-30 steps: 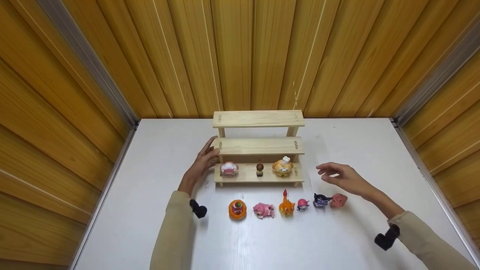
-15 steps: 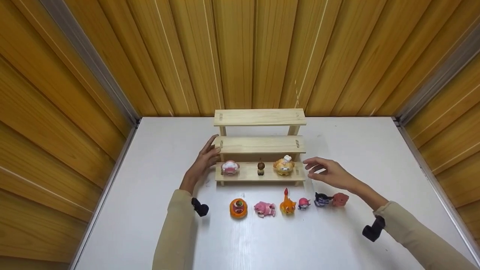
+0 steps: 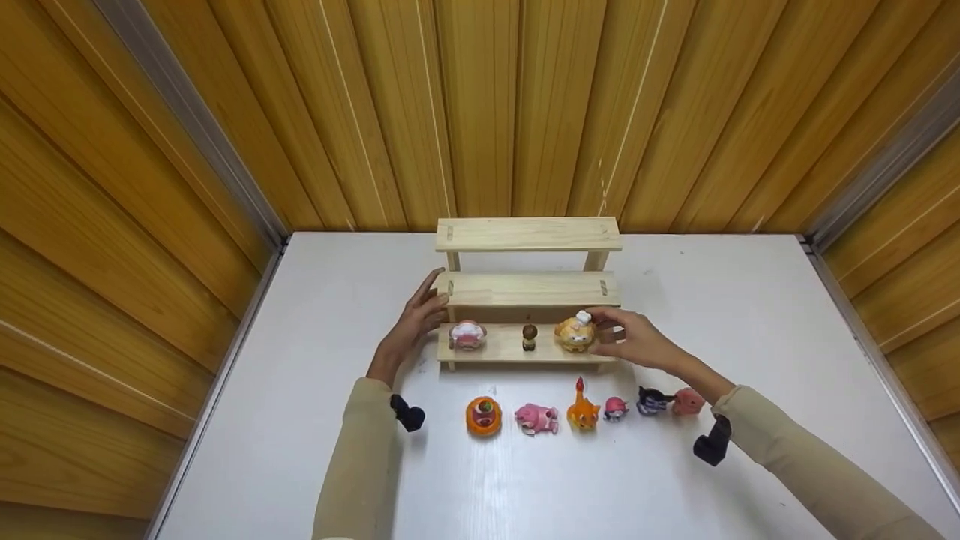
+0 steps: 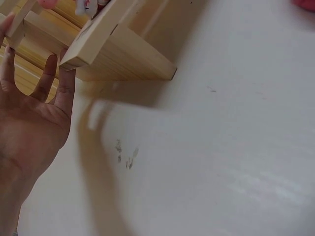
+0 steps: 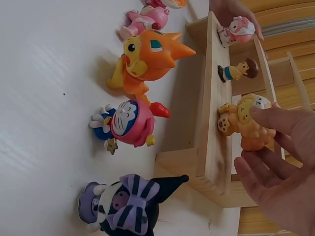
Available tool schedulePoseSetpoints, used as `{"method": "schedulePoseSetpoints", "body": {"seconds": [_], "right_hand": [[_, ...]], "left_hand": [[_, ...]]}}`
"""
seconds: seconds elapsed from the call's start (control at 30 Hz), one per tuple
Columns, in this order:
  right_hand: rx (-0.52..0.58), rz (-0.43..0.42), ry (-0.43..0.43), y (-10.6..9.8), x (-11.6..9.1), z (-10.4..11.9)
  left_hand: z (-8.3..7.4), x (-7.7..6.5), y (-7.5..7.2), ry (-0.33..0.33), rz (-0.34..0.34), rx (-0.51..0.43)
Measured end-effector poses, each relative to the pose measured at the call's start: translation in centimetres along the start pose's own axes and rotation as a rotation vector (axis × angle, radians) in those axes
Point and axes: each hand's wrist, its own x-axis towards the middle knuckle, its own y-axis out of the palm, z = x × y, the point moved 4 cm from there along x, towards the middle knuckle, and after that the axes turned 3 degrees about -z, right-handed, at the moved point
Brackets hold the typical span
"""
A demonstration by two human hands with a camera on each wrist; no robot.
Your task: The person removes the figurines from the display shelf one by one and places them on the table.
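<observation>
Probably light, stiff and best held round its body, a yellow figurine [image 3: 574,334] near the right edge of the bottom shelf [image 3: 502,349] is pinched by the right hand [image 3: 637,341], while the left edge of the stand [image 3: 529,288] is touched by the spread left hand [image 3: 412,322].

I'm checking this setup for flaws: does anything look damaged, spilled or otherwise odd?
Small dark marks show on the white tabletop beside the wooden shelf, standing out against the white. The pink figure on it, left of the tailed orange toy, may be lying down; that toy stands.
</observation>
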Motion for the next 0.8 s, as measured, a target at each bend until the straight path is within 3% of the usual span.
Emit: {"method": "schedulePoseSetpoints", "body": {"seconds": [0.33,0.57,0.8], "right_hand": [[-0.043,0.000,-0.013,1.5,1.5,-0.6],[-0.067,0.018,0.043,2.0,1.9,-1.6],[-0.067,-0.018,0.077,2.3,2.0,-1.9]], "left_hand": [[-0.3,-0.2,0.1,0.012,0.004,0.004],[0.0,-0.1,0.1,0.004,0.024,0.000],[-0.1,-0.1,0.0,0.003,-0.003,-0.005]]}}
